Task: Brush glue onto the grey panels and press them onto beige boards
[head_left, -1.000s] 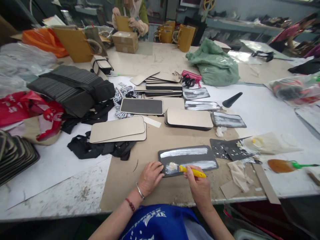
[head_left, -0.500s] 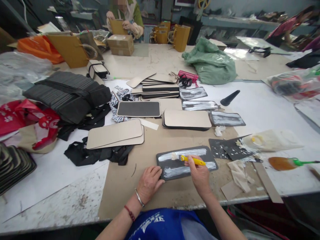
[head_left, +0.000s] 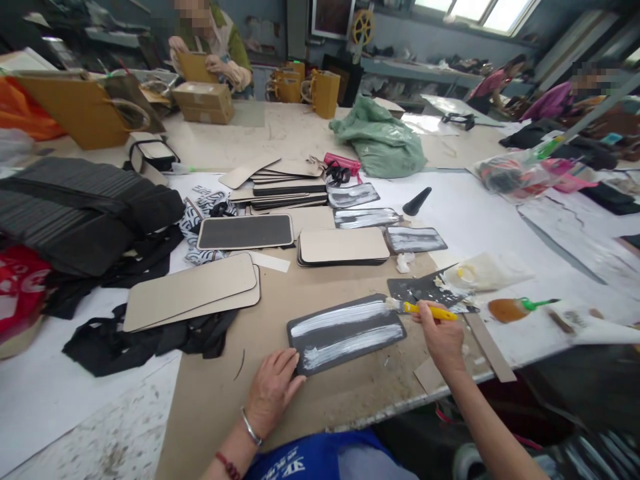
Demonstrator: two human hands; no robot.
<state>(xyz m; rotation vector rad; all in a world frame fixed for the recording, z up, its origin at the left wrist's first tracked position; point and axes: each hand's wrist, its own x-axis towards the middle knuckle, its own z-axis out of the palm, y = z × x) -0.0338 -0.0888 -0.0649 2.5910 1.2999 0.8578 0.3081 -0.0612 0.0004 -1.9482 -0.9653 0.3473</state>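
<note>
On the brown sheet (head_left: 200, 417): dark panel (head_left: 345, 332), white bands (head_left: 340, 316) along both long edges, middle bare (coat looks partial); left hand (head_left: 273, 388) loosely open at its left end, right hand (head_left: 441, 340) gripping yellow brush (head_left: 413, 308) by far-right corner

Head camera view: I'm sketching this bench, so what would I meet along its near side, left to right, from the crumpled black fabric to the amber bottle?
Crumpled black fabric, left hand, white-streaked dark panel, right hand with yellow brush, amber bottle.
</note>
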